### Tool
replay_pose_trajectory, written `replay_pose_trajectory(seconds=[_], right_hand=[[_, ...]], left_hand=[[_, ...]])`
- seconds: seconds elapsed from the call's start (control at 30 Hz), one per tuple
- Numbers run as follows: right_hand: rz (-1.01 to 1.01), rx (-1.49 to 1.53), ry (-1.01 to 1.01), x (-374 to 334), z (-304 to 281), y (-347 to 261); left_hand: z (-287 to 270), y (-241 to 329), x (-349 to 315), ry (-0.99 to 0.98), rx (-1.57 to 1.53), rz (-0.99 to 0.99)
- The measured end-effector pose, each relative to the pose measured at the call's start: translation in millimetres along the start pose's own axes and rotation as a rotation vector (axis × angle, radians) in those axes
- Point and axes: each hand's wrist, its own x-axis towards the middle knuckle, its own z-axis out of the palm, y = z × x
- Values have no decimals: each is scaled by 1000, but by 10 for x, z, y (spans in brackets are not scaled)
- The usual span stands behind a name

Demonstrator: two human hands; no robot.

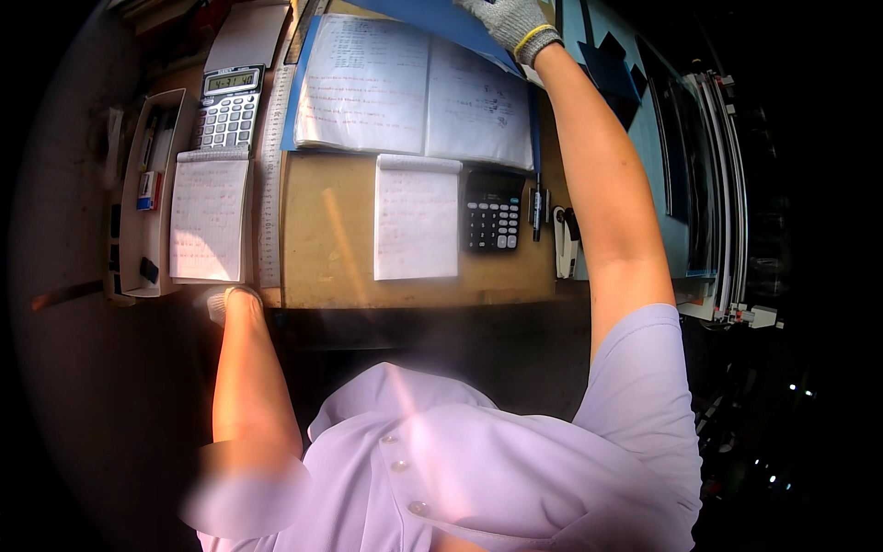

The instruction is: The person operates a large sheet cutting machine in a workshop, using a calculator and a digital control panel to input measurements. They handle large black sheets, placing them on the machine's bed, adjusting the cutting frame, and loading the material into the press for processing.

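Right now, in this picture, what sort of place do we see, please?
Probably an office-type workspace: the brown desktop holds a black calculator, a handwritten notepad beside it, and an open folder of papers.

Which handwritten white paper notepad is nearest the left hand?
The white notepad by the silver calculator, just beyond the left hand; the other notepad lies beside the black calculator, farther right.

We have our gloved right hand (510,26) over a blue cover (425,20) at the top, beyond an open binder (363,87) of written pages. Our left hand (219,304), gloved too, sits by the desk's (326,235) near edge, just below a notepad (210,216). Between our arms we see another pad (416,221) beside a black calculator (494,212); a stapler (565,244) lies near our right forearm, a ruler (269,184) toward the left.
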Motion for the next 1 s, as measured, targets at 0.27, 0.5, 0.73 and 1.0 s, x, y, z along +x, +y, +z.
replay_pose_trajectory(seconds=[0.27,0.5,0.73,1.0], right_hand=[[-3,19,-16,8,-12,8],[-3,-25,-21,-13,-39,19],[-1,-5,-14,-21,-41,0],[3,-24,-9,-35,-36,5]], left_hand=[[165,-110,196,38,40,60],[33,-30,31,62,-70,49],[71,-23,77,66,-81,44],[70,-10,76,67,-86,44]])
